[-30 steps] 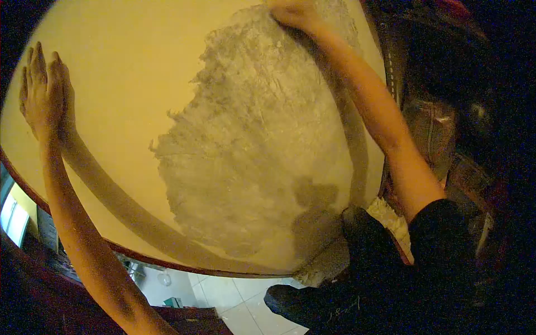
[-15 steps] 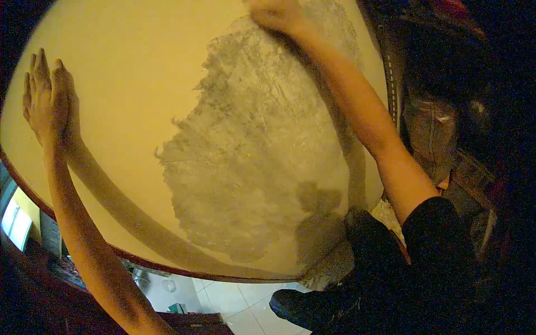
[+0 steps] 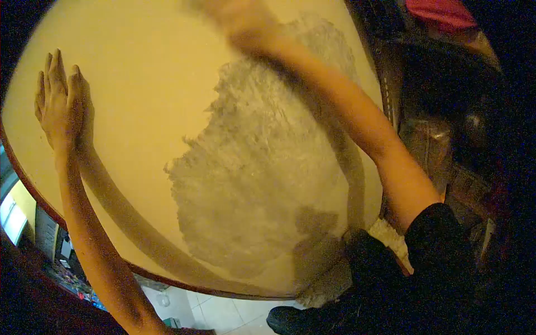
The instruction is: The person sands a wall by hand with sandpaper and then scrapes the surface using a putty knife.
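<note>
Left hand (image 3: 60, 103) open flat, holding nothing, pressed on yellow wall (image 3: 145, 67) at 9 o'clock; right hand (image 3: 237, 19) blurred at 12 o'clock by grey scraped patch (image 3: 262, 178); its grip cannot be told.

1. Sweeps the right hand (image 3: 234, 19) leftward along the top of the yellow wall (image 3: 145, 67), from above the grey scraped patch (image 3: 262, 167) to just past its upper-left edge; smears into motion blur where sharp a second ago.
2. Swings the right forearm along with it, now lying across more of the patch's upper part on a longer slant.
3. Shifts the left hand (image 3: 61, 100) a little rightward and down the wall, palm flat as it goes.
4. Turns the view slightly: takes in more of the red cloth (image 3: 441, 14) at upper right, less of the tiled floor (image 3: 223, 312) below, and drops the dark shoe (image 3: 290, 321) nearer the bottom edge.
</note>
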A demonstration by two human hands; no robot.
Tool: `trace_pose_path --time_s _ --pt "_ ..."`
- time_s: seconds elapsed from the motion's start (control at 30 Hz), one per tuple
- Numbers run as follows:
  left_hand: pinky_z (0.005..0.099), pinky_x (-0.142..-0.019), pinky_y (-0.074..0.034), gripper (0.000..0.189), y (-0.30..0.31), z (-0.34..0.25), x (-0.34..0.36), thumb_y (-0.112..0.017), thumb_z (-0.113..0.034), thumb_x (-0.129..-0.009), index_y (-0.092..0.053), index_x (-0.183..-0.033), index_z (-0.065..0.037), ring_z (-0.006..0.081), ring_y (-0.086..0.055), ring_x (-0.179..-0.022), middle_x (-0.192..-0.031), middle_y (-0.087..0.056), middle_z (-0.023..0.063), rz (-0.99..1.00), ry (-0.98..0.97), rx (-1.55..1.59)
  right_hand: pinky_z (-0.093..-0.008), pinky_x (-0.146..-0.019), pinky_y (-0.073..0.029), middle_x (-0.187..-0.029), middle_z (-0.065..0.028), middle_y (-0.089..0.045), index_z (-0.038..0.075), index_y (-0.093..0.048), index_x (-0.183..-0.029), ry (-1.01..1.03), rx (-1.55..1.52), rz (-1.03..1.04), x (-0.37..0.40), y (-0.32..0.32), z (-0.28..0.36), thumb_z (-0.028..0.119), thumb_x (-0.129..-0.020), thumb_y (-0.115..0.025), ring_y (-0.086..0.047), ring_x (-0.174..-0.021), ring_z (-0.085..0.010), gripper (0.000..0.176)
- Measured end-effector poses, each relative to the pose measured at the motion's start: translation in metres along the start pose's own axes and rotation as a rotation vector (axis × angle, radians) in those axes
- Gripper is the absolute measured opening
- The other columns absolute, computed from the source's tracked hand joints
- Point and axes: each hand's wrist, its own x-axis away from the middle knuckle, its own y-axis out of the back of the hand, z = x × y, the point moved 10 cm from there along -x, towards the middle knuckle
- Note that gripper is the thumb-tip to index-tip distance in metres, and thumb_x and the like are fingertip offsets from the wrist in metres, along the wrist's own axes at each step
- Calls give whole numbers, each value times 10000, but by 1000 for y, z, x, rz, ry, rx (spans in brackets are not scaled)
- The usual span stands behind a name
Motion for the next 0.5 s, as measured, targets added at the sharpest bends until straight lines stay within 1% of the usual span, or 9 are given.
trace_pose_path --time_s 0.07,0.1,0.13,0.2,0.3,0.33,0.4,0.47,0.5 --pt "406 -1141 -206 552 14 -21 -6 -348 -487 -969 -373 -1454 -226 258 -308 -1394 -1517 -352 3 135 -50 -308 -466 -1127 -274 -1516 18 -356 211 -488 -1381 455 162 8 39 -31 81 198 -901 -481 -375 -1371 -181 481" --pt "404 -1142 -204 559 5 -25 -5 -343 -492 -968 -368 -1456 -221 255 -308 -1395 -1519 -348 -3 283 -121 -613 -463 -1140 -249 -1514 16 -362 208 -511 -1365 565 43 269 41 -8 105 272 -903 -476 -358 -1383 -158 468" --pt "404 -1142 -204 559 -3 -22 -3 -343 -492 -968 -368 -1456 -221 255 -308 -1395 -1519 -348 -3 281 -123 -613 -461 -1137 -254 -1516 20 -359 205 -511 -1365 555 77 217 34 -8 89 266 -884 -492 -361 -1381 -149 485" --pt "405 -1145 -197 550 7 -1 -3 -338 -473 -971 -363 -1458 -218 257 -305 -1396 -1520 -346 1 17 57 32 -459 -1135 -258 -1518 23 -356 202 -511 -1365 559 111 163 11 0 51 259 -866 -508 -365 -1378 -141 503" --pt "407 -1148 -190 545 7 -1 -2 -348 -455 -969 -358 -1459 -216 258 -301 -1399 -1520 -347 4 -28 24 126 -610 -1125 -27 -1484 -77 -406 156 -521 -1362 -247 -17 5 -29 39 -63 235 -1016 -221 -208 -1429 -363 464" --pt "407 -1148 -190 545 10 -3 -2 -348 -455 -969 -358 -1459 -216 258 -301 -1399 -1520 -347 4 -34 31 123 -610 -1125 -27 -1484 -77 -406 156 -521 -1362 -237 -15 1 -27 35 -58 235 -1016 -221 -208 -1429 -363 464" --pt "410 -1148 -190 546 14 -4 -4 -364 -441 -964 -359 -1458 -209 261 -299 -1400 -1520 -346 5 -2 90 25 -478 -1156 -192 -1506 39 -379 187 -509 -1366 -214 -320 247 -9 -11 -30 204 -800 -551 -396 -1363 -162 567" --pt "409 -1149 -187 549 16 -2 -1 -366 -441 -963 -360 -1458 -204 260 -298 -1400 -1520 -346 5 8 94 32 -593 -1124 -180 -1489 36 -406 319 -486 -1369 426 85 239 29 -9 82 251 -867 -480 -422 -1343 -204 507" --pt "408 -1150 -183 552 8 -6 -8 -368 -441 -962 -360 -1457 -198 260 -297 -1401 -1520 -347 5 32 85 38 -598 -1126 -165 -1517 43 -359 321 -487 -1368 544 -121 335 44 -14 97 253 -868 -476 -356 -1385 -226 505"
